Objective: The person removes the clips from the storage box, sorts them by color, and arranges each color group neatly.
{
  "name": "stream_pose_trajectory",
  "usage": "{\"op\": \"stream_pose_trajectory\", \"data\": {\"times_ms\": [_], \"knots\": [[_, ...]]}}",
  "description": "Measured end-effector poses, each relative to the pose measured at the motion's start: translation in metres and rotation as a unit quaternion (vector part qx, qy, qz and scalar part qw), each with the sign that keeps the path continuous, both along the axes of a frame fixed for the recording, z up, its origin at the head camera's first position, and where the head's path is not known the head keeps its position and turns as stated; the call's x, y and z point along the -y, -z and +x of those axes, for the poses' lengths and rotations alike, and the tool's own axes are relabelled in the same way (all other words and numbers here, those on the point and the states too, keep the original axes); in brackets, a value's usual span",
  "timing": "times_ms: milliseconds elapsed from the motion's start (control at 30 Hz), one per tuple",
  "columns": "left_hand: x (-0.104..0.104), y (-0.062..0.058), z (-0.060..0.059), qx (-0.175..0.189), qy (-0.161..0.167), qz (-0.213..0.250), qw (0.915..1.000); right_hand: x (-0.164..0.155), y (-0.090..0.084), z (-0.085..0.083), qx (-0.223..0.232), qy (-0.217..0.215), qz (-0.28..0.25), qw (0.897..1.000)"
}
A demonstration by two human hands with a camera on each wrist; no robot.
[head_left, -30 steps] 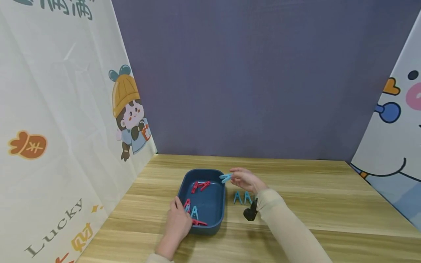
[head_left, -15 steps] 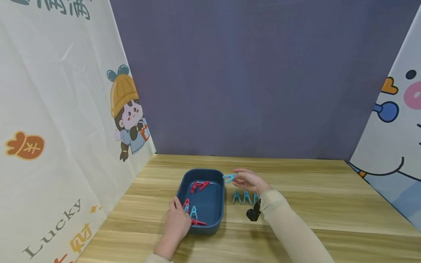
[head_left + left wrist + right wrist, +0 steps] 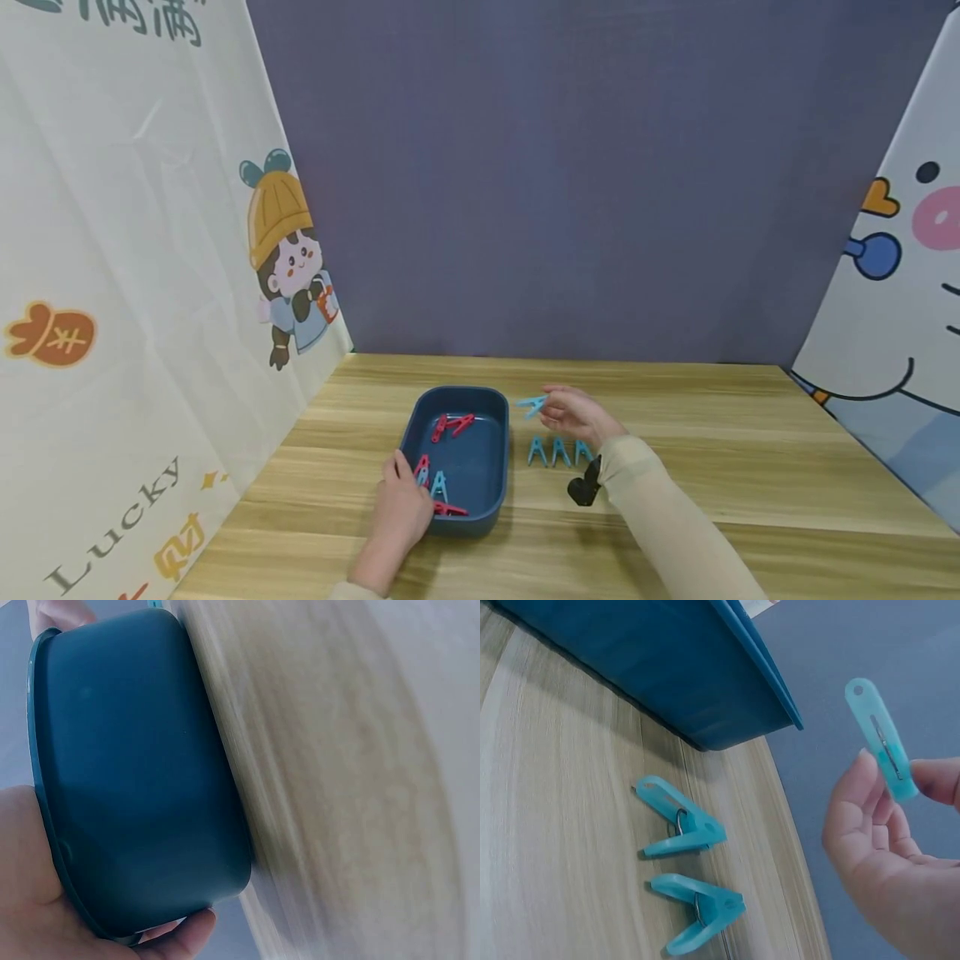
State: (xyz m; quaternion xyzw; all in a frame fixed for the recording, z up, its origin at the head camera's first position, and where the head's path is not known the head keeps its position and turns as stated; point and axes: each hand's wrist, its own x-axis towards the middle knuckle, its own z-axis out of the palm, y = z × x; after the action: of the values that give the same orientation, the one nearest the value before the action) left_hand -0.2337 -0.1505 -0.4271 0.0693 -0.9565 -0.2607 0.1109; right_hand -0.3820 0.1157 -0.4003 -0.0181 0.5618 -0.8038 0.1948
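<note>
A: Item one, container?
B: Dark blue rounded-rectangular plastic tray (image 3: 504, 433), standing on the light wooden worktop (image 3: 712, 467). The left hand (image 3: 401, 512) grips its near-left corner, thumb over the rim and fingers curled under the wall, as the left wrist view shows.

A: Contents of the tray?
B: Red plastic clothes pegs, a pair at the far end (image 3: 450, 425), one at the near end (image 3: 448, 508) and one by the thumb (image 3: 422, 467); one light blue plastic peg among them (image 3: 439, 485).

A: Item in hand?
B: One translucent light blue plastic clothes peg (image 3: 881, 739), pinched between thumb and fingertips of the right hand (image 3: 581, 417). That grip is closed on the peg. It is held above the worktop, just right of the tray's far-right corner, outside the rim.

A: Items already set out?
B: Three light blue pegs standing in a row (image 3: 558, 452) on the worktop, just right of the tray and near the right wrist; two of them show clearly in the right wrist view.

A: Progress, as judged?
B: Blue pegs appear to be going out of the tray onto the worktop. Three placed, a fourth in hand, one blue left inside. Reds untouched. Well past halfway, I would say.
</note>
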Motion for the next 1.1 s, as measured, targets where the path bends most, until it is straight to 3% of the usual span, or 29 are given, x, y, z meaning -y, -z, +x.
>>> {"op": "stream_pose_trajectory", "data": {"times_ms": [267, 667, 933, 1100], "knots": [[0.001, 0.003, 0.000, -0.015, 0.000, -0.002, 0.9999, -0.010, 0.000, 0.003, 0.013, -0.021, -0.023, 0.999], [0.002, 0.002, 0.000, -0.018, 0.008, -0.003, 0.9998, -0.026, 0.005, 0.004, -0.019, -0.045, -0.007, 0.999], [0.001, 0.000, 0.001, -0.018, 0.008, -0.002, 0.9998, -0.041, 0.009, 0.006, -0.017, -0.070, -0.031, 0.997], [0.002, 0.000, 0.000, -0.008, 0.008, -0.001, 0.9999, -0.046, 0.011, 0.007, -0.017, -0.060, -0.041, 0.997]]}}
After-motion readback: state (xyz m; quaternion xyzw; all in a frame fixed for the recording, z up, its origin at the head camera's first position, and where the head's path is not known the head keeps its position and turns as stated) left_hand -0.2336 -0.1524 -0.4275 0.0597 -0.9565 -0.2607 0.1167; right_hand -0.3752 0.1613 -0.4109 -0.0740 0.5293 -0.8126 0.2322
